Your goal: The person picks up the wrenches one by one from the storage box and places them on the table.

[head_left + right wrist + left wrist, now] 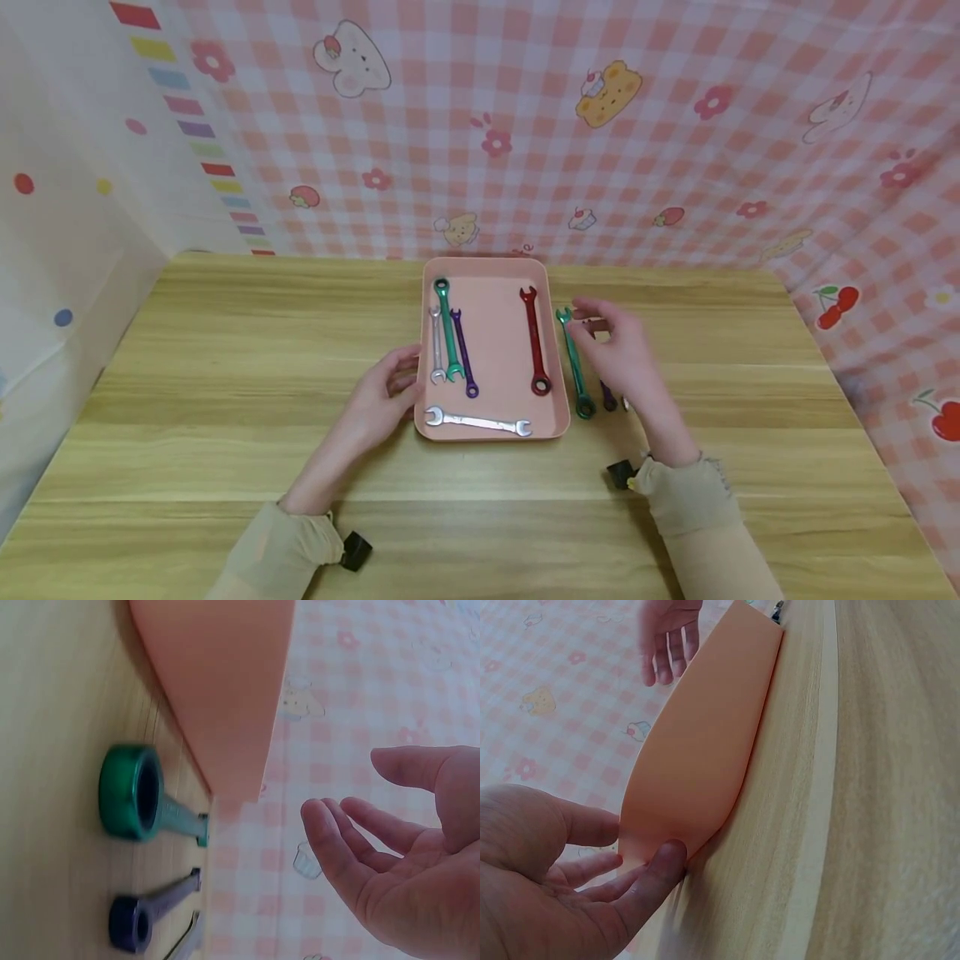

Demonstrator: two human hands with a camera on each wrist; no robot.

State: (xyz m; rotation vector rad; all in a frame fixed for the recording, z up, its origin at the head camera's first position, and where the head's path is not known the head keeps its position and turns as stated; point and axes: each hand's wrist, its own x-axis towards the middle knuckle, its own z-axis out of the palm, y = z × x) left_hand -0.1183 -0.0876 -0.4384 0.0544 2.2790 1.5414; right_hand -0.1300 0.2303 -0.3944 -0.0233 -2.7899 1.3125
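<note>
A pink tray (498, 333) lies on the table; my left hand (378, 404) touches its left side, thumb and fingertips against the outer wall in the left wrist view. Inside it are a small silver wrench (437, 346), a green wrench (448, 329), a purple wrench (464, 354), a red wrench (535, 342) and a larger silver wrench (477, 422) across the front. To its right, my right hand (622, 350) hovers with loosely bent fingers, holding nothing, above another green wrench (131, 793), another purple wrench (133, 924) and a partly hidden silver wrench (187, 943).
The wood-grain table (247, 375) extends to both sides and in front of the tray. Behind it hangs a pink checked cloth (480, 100), close to the tray's far edge. Small black devices (356, 551) sit at both sleeve cuffs.
</note>
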